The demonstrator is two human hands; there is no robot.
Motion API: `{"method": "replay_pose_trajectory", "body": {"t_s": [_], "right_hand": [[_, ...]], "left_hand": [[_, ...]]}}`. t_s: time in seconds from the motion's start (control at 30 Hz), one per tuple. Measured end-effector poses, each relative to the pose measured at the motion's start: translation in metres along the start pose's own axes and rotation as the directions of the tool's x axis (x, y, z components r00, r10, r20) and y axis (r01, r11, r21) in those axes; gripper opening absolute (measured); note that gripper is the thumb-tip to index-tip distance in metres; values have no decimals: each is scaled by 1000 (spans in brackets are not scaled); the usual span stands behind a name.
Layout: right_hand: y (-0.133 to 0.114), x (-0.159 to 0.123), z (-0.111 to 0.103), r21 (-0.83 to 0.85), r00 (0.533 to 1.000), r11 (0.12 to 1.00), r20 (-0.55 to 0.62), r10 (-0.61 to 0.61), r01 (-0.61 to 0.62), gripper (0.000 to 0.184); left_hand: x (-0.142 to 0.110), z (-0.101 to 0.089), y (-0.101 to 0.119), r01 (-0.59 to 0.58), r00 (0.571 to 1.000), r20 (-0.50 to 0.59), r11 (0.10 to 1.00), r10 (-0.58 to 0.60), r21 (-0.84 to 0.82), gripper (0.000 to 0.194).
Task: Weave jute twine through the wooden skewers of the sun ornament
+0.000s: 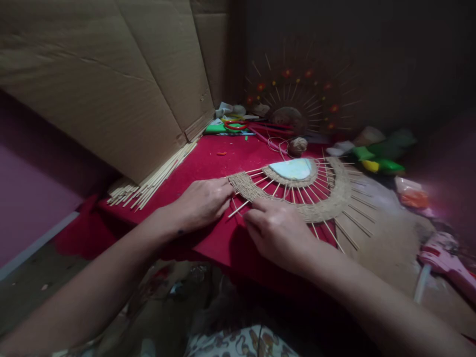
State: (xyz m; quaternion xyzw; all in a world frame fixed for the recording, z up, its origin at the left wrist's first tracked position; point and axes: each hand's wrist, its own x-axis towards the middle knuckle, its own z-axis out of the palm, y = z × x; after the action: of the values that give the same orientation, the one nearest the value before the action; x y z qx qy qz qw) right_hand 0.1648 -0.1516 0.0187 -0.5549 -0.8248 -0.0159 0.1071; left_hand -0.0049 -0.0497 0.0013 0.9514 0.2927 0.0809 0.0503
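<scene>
A half-round fan of thin sticks woven with twine (323, 208) lies on the red cloth (208, 158). Its inner half-disc (292, 169) is pale blue with a twine border. My left hand (208, 201) is closed at the left end of the woven band, its fingertips at the edge stick. Close by, my right hand (278, 228) is closed under the band's lower edge, near the stick ends. The right fingertips are turned away, so what they pinch does not show. A thin strand runs between the two hands.
Loose sticks (152, 183) lie by a large cardboard sheet (111, 74) on the left. A twine ball (297, 145), red-handled scissors (236, 125) and a flower-decorated stick fan (293, 94) are at the back. A pink glue gun (446, 258) rests at right.
</scene>
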Motion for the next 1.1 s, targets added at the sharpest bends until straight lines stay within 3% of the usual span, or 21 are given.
{"method": "replay_pose_trajectory", "body": {"t_s": [0.1, 0.23, 0.57, 0.7, 0.8, 0.93, 1.1], "right_hand": [[17, 0, -9, 60, 993, 992, 39, 112, -114, 25], [37, -8, -10, 70, 986, 985, 64, 152, -156, 25], [49, -37, 2, -88, 1000, 996, 17, -2, 3, 31], [48, -39, 0, -143, 998, 988, 39, -46, 51, 29], [48, -40, 0, -139, 997, 989, 71, -33, 43, 26], [50, -40, 0, -108, 994, 994, 112, -18, 30, 27], [53, -44, -5, -90, 995, 996, 102, -18, 27, 27]], "left_hand": [[-1, 2, -2, -8, 1000, -7, 999, 8, 31, 21], [-1, 6, -6, -23, 998, -54, 999, 26, 48, 25], [-1, 2, -3, -39, 999, -32, 998, 40, 42, 25], [0, -5, 7, -28, 996, -87, 999, 30, 30, 25], [1, -6, 20, -107, 986, -135, 992, 97, -70, 23], [8, 1, 40, -212, 976, -82, 961, 200, -179, 20], [15, 15, 52, -199, 980, -38, 960, 195, -198, 19]]}}
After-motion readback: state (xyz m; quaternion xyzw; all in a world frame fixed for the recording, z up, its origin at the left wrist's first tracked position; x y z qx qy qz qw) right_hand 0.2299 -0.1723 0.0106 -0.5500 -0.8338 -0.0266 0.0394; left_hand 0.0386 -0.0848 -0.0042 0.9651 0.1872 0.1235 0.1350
